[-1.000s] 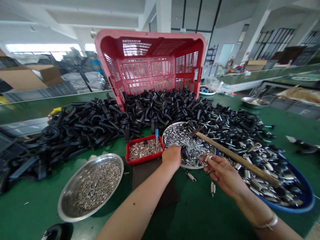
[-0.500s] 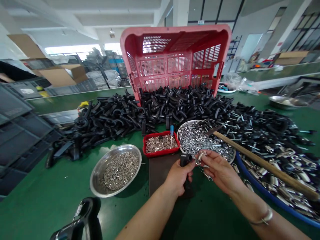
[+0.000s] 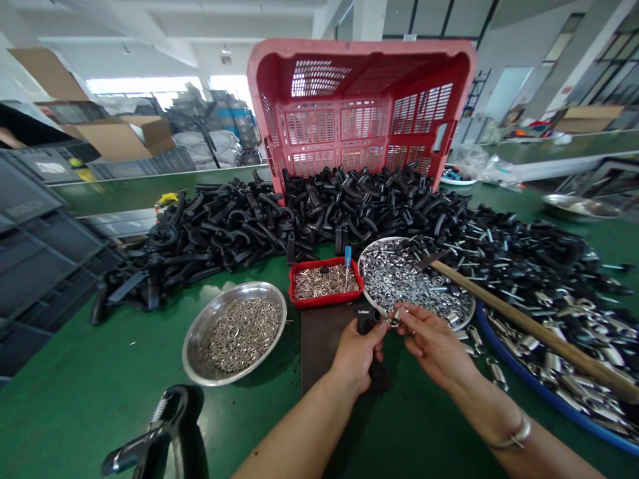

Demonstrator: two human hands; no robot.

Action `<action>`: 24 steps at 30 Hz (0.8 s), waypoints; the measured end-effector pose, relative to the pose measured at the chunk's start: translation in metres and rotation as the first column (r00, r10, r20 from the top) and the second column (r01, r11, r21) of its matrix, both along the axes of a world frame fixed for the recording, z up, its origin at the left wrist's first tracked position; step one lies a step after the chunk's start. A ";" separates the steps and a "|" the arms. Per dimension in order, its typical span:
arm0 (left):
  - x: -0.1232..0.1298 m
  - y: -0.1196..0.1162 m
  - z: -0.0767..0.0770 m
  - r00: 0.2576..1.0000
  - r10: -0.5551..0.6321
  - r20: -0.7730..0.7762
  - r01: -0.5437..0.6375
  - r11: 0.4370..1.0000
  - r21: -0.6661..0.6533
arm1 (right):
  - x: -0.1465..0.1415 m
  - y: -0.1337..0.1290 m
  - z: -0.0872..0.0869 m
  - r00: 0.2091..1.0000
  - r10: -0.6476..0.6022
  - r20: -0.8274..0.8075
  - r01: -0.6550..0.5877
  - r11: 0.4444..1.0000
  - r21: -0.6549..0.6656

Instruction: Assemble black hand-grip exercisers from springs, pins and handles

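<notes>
My left hand (image 3: pixel 355 356) is closed around a black plastic handle (image 3: pixel 367 320), whose top end with pale lettering points up. Close by on the right, my right hand (image 3: pixel 429 339) pinches a small metal spring (image 3: pixel 398 315) near the handle's end. Whether spring and handle touch, I cannot tell. Beneath the left hand lies a dark flat plate (image 3: pixel 319 342). A hand gripper with a spring (image 3: pixel 174 426) rests on the green table at the lower left.
A steel bowl of small pins (image 3: pixel 192 356), a red tray of pins (image 3: pixel 299 305) and a dish of metal nuts (image 3: pixel 369 293) surround the hands. A wooden-handled hammer (image 3: pixel 519 316) crosses a blue-rimmed tray of springs (image 3: pixel 544 411). Black handles (image 3: pixel 229 223) spill from a red crate (image 3: pixel 262 126).
My right hand has brought the spring slightly closer to the handle. A spring that hung below the right hand no longer shows there. The view has shifted slightly.
</notes>
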State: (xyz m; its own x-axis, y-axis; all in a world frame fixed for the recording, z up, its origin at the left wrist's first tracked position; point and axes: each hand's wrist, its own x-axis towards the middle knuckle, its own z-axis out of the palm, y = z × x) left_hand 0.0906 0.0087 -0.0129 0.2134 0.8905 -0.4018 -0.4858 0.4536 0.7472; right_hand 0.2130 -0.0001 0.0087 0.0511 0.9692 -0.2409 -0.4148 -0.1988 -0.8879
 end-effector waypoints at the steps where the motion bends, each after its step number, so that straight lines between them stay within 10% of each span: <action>1: 0.001 -0.001 -0.001 1.000 0.017 0.000 -0.017 1.000 0.010 | -0.001 0.000 -0.001 1.000 -0.009 -0.004 0.009 1.000 -0.011; 7: 0.006 -0.006 -0.005 0.987 0.152 -0.052 -0.144 0.981 0.129 | -0.003 0.003 0.001 0.975 -0.076 0.207 0.057 0.993 0.099; 12: 0.000 -0.007 0.001 0.976 -0.054 0.209 0.061 0.998 -0.025 | 0.001 0.007 0.026 0.733 -0.134 0.667 -0.192 0.900 0.392; 24: -0.020 0.003 0.000 0.849 -0.121 0.514 0.259 0.944 -0.206 | -0.017 0.018 0.041 0.685 -0.023 0.728 -0.339 0.874 0.347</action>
State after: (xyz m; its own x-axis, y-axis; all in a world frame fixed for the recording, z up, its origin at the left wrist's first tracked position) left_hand 0.0710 0.0116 -0.0124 0.5971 0.6907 -0.4080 -0.6388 0.7170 0.2791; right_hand 0.1959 0.0176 0.0499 -0.1382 0.9630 0.2314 0.3553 0.2663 -0.8960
